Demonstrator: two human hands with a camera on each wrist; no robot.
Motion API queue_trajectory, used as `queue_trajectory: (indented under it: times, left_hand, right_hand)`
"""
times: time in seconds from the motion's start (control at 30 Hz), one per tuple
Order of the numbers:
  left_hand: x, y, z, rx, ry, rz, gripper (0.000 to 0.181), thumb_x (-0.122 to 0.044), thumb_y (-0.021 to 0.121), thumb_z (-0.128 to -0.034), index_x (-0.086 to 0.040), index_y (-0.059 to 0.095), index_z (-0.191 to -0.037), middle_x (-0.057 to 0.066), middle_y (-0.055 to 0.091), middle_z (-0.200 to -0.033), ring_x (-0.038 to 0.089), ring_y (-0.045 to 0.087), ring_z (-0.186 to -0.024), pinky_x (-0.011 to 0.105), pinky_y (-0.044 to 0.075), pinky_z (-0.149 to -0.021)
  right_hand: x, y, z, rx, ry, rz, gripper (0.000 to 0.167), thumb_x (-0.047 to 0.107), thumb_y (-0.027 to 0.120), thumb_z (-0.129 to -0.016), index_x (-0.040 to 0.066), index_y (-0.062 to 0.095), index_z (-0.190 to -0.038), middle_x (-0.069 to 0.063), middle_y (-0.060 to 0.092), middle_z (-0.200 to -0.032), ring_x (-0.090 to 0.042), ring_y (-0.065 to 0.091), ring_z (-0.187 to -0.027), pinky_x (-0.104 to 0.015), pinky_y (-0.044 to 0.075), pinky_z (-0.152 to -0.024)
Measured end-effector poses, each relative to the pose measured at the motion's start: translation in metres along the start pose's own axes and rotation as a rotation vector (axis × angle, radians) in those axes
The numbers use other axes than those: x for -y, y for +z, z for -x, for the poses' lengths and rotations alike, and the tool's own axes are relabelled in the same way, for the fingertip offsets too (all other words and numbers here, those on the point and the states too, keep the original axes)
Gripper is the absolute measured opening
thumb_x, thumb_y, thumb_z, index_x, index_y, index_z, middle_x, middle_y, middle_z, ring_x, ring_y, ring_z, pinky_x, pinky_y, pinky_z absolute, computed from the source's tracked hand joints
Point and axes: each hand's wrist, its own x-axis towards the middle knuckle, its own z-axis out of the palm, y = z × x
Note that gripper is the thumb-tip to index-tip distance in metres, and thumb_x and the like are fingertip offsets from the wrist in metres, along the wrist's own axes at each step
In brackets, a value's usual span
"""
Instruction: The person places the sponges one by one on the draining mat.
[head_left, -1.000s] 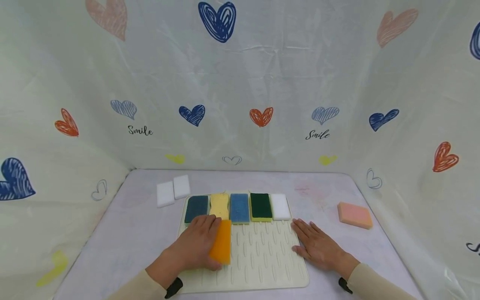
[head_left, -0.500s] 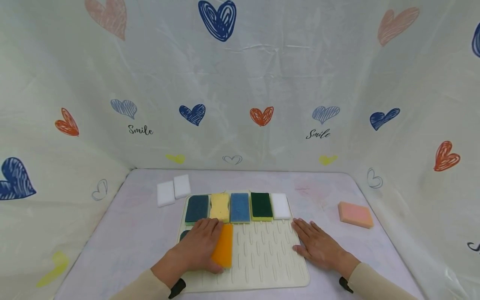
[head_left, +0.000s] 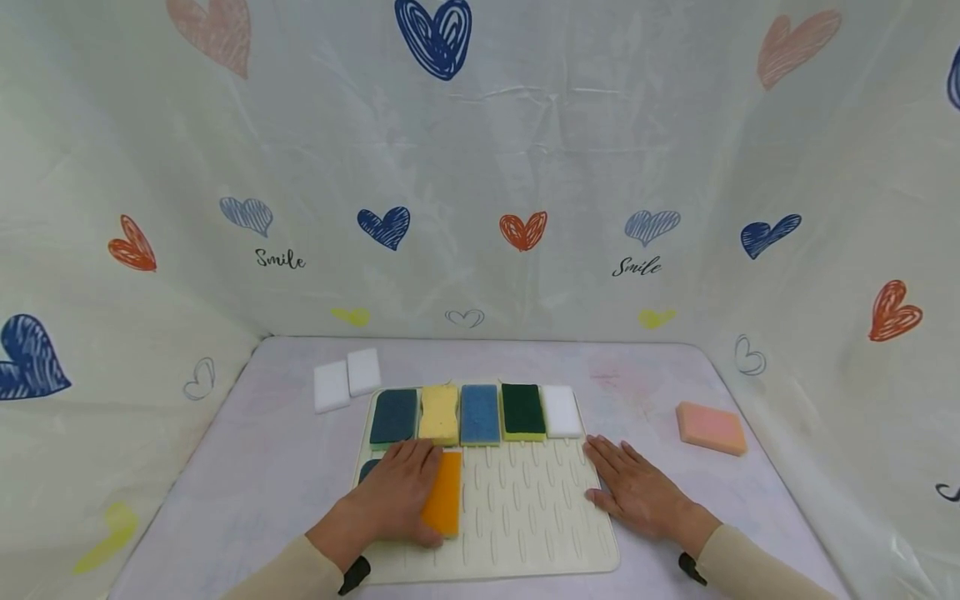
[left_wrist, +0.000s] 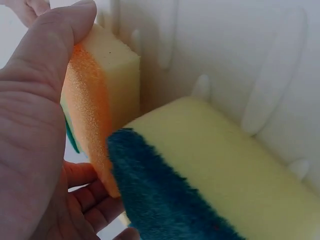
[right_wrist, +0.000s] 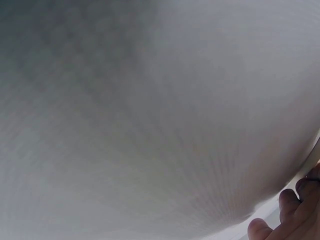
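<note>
With thumb and fingers at opposite ends, my left hand (head_left: 399, 496) grips an orange-topped sponge (head_left: 446, 498) on the left half of the cream ridged mat (head_left: 540, 508). The left wrist view shows that sponge's pale yellow underlayer (left_wrist: 125, 85). Right beside it is a dark teal scouring sponge (left_wrist: 150, 185), mostly hidden by my hand in the head view. My right hand (head_left: 636, 492) rests with fingers extended at the mat's right edge, holding nothing. Along the mat's far side lie a dark teal sponge (head_left: 393, 416), a yellow one (head_left: 438, 412), a blue one (head_left: 480, 414), a green one (head_left: 522, 411) and a white one (head_left: 562, 412).
Two white sponge blocks (head_left: 332, 387) lie on the table (head_left: 247, 483) beyond the mat's far left corner. A pink sponge (head_left: 711, 428) lies off to the right. A heart-printed curtain (head_left: 465, 150) encloses the table at the back and sides.
My left hand and the orange sponge have shifted slightly toward me, and a corner of the near teal sponge has come into sight. My right hand stays put.
</note>
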Motion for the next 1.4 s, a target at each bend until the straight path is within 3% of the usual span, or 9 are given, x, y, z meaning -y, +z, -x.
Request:
queue_trajectory:
  times: [0.27, 0.57, 1.0, 1.4]
  left_hand:
    - [0.0034, 0.0061, -0.0006, 0.001, -0.007, -0.006, 0.124, -0.08, 0.08, -0.0724, 0.002, 0.042, -0.157, 0.021, 0.044, -0.159, 0.038, 0.045, -0.143, 0.057, 0.039, -0.12]
    - [0.0044, 0.0076, 0.0009, -0.04, 0.014, -0.034, 0.123, -0.08, 0.081, -0.072, 0.004, 0.043, -0.155, 0.022, 0.045, -0.156, 0.038, 0.047, -0.138, 0.055, 0.042, -0.116]
    - [0.0041, 0.0074, 0.0021, -0.022, 0.012, -0.064, 0.124, -0.082, 0.076, -0.0741, 0.003, 0.042, -0.157, 0.022, 0.044, -0.159, 0.038, 0.046, -0.143, 0.055, 0.042, -0.118]
    - [0.0043, 0.0078, 0.0011, -0.02, -0.002, 0.002, 0.129, -0.084, 0.077, -0.0708, 0.003, 0.04, -0.158, 0.022, 0.044, -0.16, 0.039, 0.045, -0.143, 0.056, 0.04, -0.12]
  right_hand:
    - [0.0005, -0.0005, 0.0001, -0.001, 0.002, -0.007, 0.079, 0.06, 0.041, -0.11, 0.002, 0.035, -0.164, -0.014, 0.034, -0.171, -0.033, 0.034, -0.158, -0.058, 0.03, -0.127]
    - [0.0024, -0.0009, 0.0012, -0.012, 0.009, -0.011, 0.08, 0.061, 0.043, -0.109, 0.002, 0.036, -0.163, -0.014, 0.035, -0.171, -0.033, 0.036, -0.157, -0.058, 0.032, -0.125]
    - [0.0017, 0.0006, 0.0017, -0.017, 0.003, -0.014, 0.079, 0.059, 0.043, -0.109, 0.002, 0.035, -0.163, -0.013, 0.035, -0.171, -0.032, 0.035, -0.157, -0.057, 0.031, -0.126]
    - [0.0003, 0.0016, 0.0005, -0.015, 0.002, -0.003, 0.078, 0.059, 0.042, -0.11, 0.002, 0.035, -0.163, -0.014, 0.035, -0.171, -0.032, 0.035, -0.158, -0.057, 0.031, -0.127]
